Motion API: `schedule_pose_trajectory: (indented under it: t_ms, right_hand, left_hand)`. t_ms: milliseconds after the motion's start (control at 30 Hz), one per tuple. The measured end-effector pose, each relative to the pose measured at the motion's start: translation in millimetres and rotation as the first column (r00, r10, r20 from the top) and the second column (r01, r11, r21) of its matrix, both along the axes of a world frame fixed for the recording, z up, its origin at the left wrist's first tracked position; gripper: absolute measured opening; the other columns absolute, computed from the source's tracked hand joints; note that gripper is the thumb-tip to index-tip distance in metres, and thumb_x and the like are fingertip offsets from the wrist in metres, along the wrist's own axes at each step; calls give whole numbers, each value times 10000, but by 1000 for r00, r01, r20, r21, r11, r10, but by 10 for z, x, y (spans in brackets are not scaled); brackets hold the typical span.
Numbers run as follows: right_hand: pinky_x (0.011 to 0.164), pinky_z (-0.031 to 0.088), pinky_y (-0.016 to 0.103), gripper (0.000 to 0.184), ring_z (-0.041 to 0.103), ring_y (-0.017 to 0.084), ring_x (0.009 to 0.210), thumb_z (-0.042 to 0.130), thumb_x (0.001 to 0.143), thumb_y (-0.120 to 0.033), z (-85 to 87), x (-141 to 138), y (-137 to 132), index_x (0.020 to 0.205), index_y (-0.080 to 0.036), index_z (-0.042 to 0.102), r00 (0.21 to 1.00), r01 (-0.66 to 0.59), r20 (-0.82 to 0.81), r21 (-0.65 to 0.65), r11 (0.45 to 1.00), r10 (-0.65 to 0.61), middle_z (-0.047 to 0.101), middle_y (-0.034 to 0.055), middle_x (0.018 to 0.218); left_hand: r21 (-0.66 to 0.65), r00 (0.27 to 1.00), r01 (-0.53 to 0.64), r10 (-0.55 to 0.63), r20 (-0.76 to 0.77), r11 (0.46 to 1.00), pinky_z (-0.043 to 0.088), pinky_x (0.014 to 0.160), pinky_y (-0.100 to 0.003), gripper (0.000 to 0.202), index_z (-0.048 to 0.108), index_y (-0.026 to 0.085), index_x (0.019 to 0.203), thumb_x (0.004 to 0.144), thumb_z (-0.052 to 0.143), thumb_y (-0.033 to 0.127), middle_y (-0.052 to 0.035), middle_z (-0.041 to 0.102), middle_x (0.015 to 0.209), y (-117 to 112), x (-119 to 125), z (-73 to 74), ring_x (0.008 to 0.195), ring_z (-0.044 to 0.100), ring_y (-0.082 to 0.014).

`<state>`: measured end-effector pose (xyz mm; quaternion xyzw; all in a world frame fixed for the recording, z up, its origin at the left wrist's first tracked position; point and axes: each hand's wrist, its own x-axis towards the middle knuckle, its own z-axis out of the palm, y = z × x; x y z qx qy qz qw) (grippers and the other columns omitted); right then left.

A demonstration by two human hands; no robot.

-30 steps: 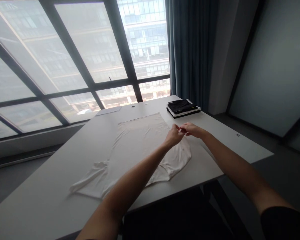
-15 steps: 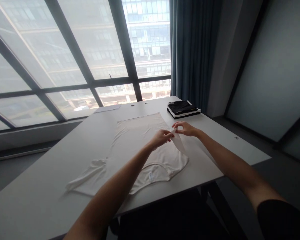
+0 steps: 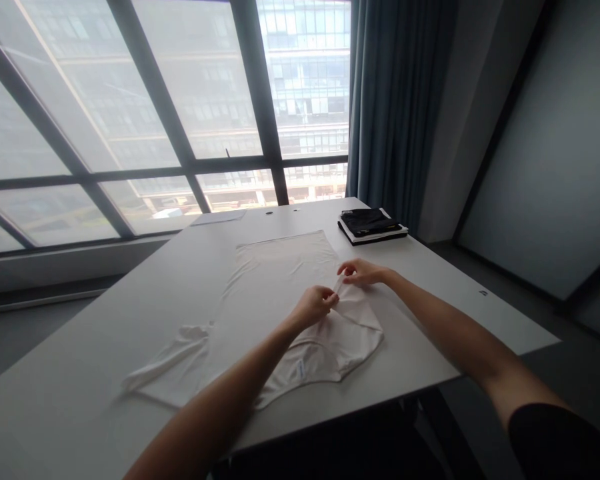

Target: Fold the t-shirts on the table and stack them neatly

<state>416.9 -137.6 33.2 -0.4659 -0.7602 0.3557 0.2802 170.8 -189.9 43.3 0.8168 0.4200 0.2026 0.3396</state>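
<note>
A white T-shirt (image 3: pixel 270 287) lies spread flat on the grey table (image 3: pixel 130 280), its neck toward me and its hem toward the window. My left hand (image 3: pixel 316 304) is closed, pinching the right sleeve of the shirt. My right hand (image 3: pixel 360 272) is just beyond it, fingers also pinched on the same sleeve's edge. The sleeve is folded inward over the shirt's body. The other sleeve (image 3: pixel 167 360) lies crumpled at the near left.
A stack of folded dark and white clothes (image 3: pixel 371 223) sits at the table's far right corner. A sheet of paper (image 3: pixel 217 217) lies at the far edge by the window. A blue curtain (image 3: pixel 395 100) hangs at the right.
Both hands have drawn the right sleeve inward to the left, over the shirt's body. My left hand has come nearer to me.
</note>
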Motion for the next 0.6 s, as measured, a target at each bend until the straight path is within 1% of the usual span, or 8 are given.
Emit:
schedule_pose_trajectory:
  t_ms: [100, 267, 400, 533, 600]
  right_hand:
    - [601, 408, 232, 449, 528, 115, 630, 764, 712, -373, -55, 53, -16, 1096, -145, 719, 1000, 5, -5, -9, 1000, -5, 659, -20, 729]
    - [580, 387, 232, 429, 496, 112, 603, 734, 731, -368, -157, 32, -18, 1103, -157, 700, 993, 80, -91, 39, 996, -76, 627, -37, 684]
    - [556, 381, 232, 425, 476, 108, 577, 712, 740, -333, -201, -46, -32, 1129, -164, 686, 985, 106, -144, 63, 992, -96, 598, -48, 671]
    - [571, 414, 232, 417, 516, 106, 592, 720, 746, -297, -197, -69, -47, 1140, -165, 698, 981, 141, -145, 86, 986, -127, 651, -18, 755]
    - [589, 433, 233, 406, 529, 103, 597, 724, 747, -287, -204, -63, -46, 1133, -159, 706, 982, 141, -139, 91, 986, -128, 666, -8, 777]
  left_hand:
    - [60, 1000, -1, 3, -27, 998, 455, 648, -249, 297, 822, 150, 910, 865, 580, 317, -24, 716, 656, -1, -51, -83, 650, 645, -169]
    - [127, 999, -33, 34, -2, 991, 486, 726, -254, 266, 824, 182, 972, 848, 610, 278, -45, 781, 847, -49, -96, -161, 750, 672, -181]
    - [144, 1000, -26, 24, 13, 989, 492, 740, -256, 269, 819, 183, 1003, 856, 613, 276, -47, 781, 883, -71, -92, -174, 747, 669, -175]
    - [138, 997, -69, 71, -6, 988, 500, 752, -253, 286, 811, 182, 1041, 852, 611, 261, -51, 775, 892, -93, -86, -154, 751, 670, -173]
    - [148, 997, -66, 70, -26, 987, 495, 753, -254, 291, 810, 181, 1046, 860, 602, 266, -51, 770, 876, -111, -87, -143, 748, 667, -174]
